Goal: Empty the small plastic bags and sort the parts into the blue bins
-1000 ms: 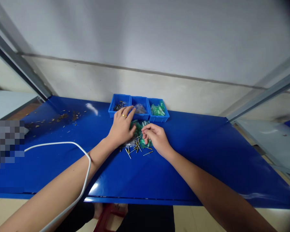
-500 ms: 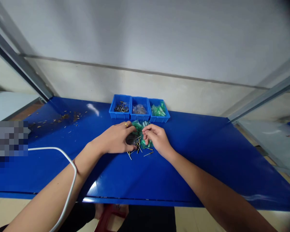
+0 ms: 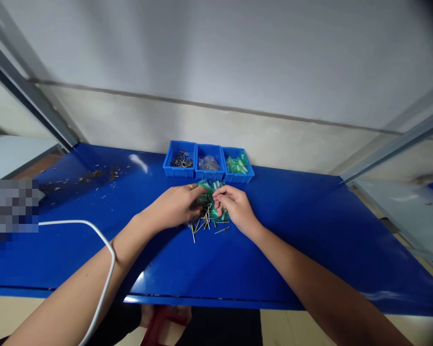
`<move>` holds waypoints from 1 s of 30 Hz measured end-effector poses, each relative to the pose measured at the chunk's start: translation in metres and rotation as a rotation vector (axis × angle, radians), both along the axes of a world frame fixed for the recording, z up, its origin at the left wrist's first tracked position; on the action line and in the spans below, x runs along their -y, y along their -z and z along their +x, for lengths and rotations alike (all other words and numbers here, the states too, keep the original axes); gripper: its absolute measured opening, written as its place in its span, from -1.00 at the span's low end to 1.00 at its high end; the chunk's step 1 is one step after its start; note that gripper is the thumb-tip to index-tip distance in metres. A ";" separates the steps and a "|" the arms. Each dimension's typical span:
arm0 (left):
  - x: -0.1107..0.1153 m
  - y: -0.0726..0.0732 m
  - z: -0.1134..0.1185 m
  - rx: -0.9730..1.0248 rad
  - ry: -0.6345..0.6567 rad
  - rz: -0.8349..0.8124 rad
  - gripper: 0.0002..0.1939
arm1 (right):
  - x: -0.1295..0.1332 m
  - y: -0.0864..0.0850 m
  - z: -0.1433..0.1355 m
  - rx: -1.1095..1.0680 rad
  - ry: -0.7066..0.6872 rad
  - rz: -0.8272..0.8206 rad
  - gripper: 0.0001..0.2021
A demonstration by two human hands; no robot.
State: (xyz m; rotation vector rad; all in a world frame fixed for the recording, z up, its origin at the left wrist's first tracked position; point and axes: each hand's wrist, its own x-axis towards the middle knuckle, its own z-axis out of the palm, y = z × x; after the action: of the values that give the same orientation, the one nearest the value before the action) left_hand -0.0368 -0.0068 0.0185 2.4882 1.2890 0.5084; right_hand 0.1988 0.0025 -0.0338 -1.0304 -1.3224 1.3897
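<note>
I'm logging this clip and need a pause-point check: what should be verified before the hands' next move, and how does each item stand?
1. Three blue rectangular plastic bins side by side: ok.
2. Slim silver-and-gold metal pins all inside bins: not ok; several lie loose on the glossy blue table.
3. Left hand grip: cannot tell; its fingertips are hidden.
4. Right hand grip: cannot tell; its curled fingers sit beside green plastic packets.
5. Smooth white cable clear of the bare left forearm: not ok; it crosses it in view.
6. Scattered brown scraps apart from the loose pins: ok.
</note>
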 end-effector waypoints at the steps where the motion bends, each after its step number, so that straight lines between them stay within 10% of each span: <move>1: 0.000 0.000 0.000 -0.041 0.011 -0.004 -0.55 | 0.000 0.000 0.000 0.002 -0.004 -0.002 -0.73; 14: 0.002 0.030 0.024 0.635 -0.091 -0.001 -0.72 | 0.008 0.006 -0.008 0.030 -0.094 0.088 -0.74; 30: 0.003 0.027 0.023 0.706 -0.048 -0.306 -0.48 | 0.004 0.008 -0.006 0.024 0.017 0.092 -0.69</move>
State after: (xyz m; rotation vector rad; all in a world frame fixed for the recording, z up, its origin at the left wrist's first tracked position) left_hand -0.0135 -0.0095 -0.0089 1.7788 1.0330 0.9998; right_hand 0.1928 -0.0016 -0.0421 -0.9972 -1.3797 1.2955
